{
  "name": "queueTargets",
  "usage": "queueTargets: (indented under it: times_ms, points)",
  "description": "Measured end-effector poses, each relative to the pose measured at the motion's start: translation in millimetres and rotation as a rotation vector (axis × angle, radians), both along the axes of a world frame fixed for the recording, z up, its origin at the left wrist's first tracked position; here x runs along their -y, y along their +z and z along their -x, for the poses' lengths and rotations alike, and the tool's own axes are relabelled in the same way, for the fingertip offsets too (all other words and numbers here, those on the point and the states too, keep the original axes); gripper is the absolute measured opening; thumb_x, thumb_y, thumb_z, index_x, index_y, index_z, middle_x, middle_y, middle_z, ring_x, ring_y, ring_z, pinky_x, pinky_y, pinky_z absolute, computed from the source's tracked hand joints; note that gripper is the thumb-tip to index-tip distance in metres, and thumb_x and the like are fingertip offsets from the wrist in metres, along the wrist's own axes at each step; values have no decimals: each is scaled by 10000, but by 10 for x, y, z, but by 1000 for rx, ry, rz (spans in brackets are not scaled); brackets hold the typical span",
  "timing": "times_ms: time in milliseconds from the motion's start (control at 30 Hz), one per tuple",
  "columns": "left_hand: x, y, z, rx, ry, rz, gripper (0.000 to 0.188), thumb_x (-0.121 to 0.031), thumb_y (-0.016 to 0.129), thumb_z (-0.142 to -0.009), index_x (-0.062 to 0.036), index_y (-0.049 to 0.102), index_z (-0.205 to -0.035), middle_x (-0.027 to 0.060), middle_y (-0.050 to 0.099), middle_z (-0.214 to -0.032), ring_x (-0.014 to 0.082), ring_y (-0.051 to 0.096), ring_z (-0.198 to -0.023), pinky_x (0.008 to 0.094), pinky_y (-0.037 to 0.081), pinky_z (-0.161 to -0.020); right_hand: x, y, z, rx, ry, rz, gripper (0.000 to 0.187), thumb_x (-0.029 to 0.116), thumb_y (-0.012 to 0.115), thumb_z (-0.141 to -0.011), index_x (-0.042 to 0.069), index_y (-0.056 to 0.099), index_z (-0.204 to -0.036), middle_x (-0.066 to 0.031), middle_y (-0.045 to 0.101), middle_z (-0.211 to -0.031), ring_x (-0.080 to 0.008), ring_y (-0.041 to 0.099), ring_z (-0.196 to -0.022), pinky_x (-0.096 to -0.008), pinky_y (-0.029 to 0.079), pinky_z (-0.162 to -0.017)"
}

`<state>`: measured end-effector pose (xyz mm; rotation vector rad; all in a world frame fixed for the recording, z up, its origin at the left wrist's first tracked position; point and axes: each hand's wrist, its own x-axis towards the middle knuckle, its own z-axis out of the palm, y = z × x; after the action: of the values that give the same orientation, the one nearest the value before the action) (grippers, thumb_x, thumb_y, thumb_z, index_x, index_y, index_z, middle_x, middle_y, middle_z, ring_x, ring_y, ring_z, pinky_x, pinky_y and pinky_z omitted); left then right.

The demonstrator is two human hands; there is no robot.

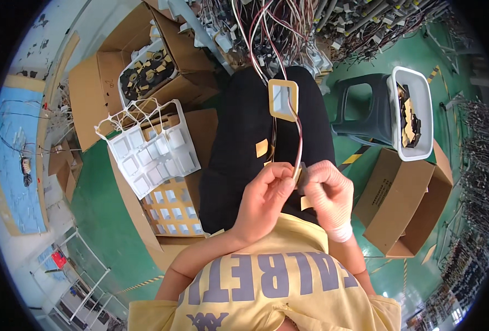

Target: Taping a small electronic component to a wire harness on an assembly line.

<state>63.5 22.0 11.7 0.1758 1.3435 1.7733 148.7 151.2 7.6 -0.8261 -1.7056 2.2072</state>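
Note:
Above my lap, my left hand (267,196) is closed in a pinch on red and white wires (299,140). My right hand (329,193), in a pale thin covering, is closed on a small dark pad (302,177) beside those wires; whether the pad touches them I cannot tell. The wires run from the far bundle past a white rectangular part with a tan border (283,100), which lies between my knees. Small tan paper pieces (262,148) rest on my dark trousers, and another (306,203) shows beside my right fingers.
At left, a white moulded tray (155,160) rests on an open carton; behind it stands a carton (92,91) of dark and tan pieces. At right, a white tub (427,118) with similar pieces sits by a grey stool (360,105) above a carton (377,198). Wire bundles (294,38) hang ahead.

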Motion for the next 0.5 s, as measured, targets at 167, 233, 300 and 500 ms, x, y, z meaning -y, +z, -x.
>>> queueTargets:
  times_ms: [167, 233, 300, 500]
  points:
    - [89, -142, 210, -102, 29, 93, 154, -90, 528, -952, 36, 549, -1039, 74, 475, -1170, 100, 536, -992, 259, 440, -854, -251, -133, -52, -114, -208, 498, 368, 363, 615, -828, 1, 565, -873, -100, 569, -865, -192, 554, -701, -302, 447, -654]
    - [119, -77, 244, -501, -6, 289, 156, -107, 528, -955, 32, 549, -1023, 74, 462, -1192, 111, 522, -1003, 260, 417, -885, -252, -183, -43, -117, -96, 460, 328, 326, 622, -826, 6, 573, -879, -108, 587, -939, -188, 581, -717, -293, 465, -678]
    - [89, 6, 295, -968, -16, 451, 150, -123, 548, -950, 21, 554, -992, 64, 523, -1108, 101, 534, -953, 239, 416, -864, -166, -127, 83, -35, -43, 458, 261, 271, 613, -822, 17, 573, -865, -129, 599, -986, -174, 599, -729, -272, 471, -697]
    - [107, 20, 205, -219, 89, 269, 141, -110, 569, -938, 24, 549, -977, 32, 609, -869, 76, 580, -758, 211, 485, -710, 0, -244, 285, 46, 22, 564, 186, 229, 596, -841, 52, 544, -813, -94, 623, -868, -155, 591, -739, -269, 471, -695]
